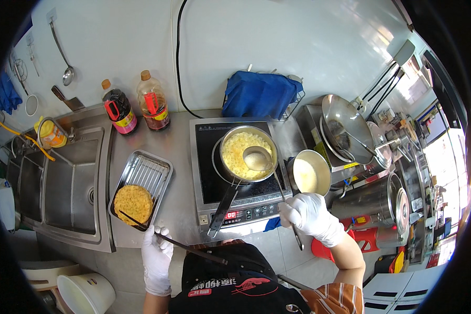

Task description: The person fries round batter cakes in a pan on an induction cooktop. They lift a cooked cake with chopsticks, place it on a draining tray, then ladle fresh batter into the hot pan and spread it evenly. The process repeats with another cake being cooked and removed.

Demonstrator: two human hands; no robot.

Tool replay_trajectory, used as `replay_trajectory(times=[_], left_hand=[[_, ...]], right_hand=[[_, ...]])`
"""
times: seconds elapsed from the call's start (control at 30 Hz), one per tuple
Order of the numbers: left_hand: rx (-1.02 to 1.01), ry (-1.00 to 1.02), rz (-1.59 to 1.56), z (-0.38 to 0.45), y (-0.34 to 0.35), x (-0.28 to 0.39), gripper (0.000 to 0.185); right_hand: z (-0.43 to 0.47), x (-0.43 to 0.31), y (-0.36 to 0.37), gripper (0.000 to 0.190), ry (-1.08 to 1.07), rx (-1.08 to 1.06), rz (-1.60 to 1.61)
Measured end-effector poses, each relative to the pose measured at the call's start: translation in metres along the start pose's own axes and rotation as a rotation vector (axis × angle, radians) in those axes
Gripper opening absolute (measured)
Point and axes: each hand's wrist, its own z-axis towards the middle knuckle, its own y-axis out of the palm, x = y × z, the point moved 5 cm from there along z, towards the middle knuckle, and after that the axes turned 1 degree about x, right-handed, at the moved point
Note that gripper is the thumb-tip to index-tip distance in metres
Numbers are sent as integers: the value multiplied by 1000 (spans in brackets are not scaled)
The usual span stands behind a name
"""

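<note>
My gloved right hand (314, 218) grips the handle of a metal ladle (255, 159). The ladle's bowl, holding pale liquid, is over a long-handled saucepan (249, 180) on an induction cooker (206, 188). Bubbling yellow, foamy food (235, 153) fills much of the pan. Just right of the cooker stands a metal pot (325, 172) with creamy yellow liquid inside. My gloved left hand (157, 255) holds dark chopsticks (192, 250), their tips over a round golden fried cake (133, 202). That cake lies in the near end of a metal tray (162, 165) with a wire rack.
Two sauce bottles (119, 112) (153, 104) stand by the wall, left of the cooker. A steel sink (72, 184) is further left. Behind the cooker, a blue cloth (261, 94) covers a wire rack. A wok (349, 121) and a tall steel pot (361, 200) stand at the right.
</note>
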Motion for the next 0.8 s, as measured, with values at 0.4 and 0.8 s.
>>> replay_trajectory(times=[0.4, 0.8], left_hand=[[21, 34, 5, -3, -2, 2, 17], [-50, 8, -38, -4, 4, -1, 18]], right_hand=[[8, -9, 2, 35, -87, 39, 17], [15, 0, 17, 34, -104, 31, 73]])
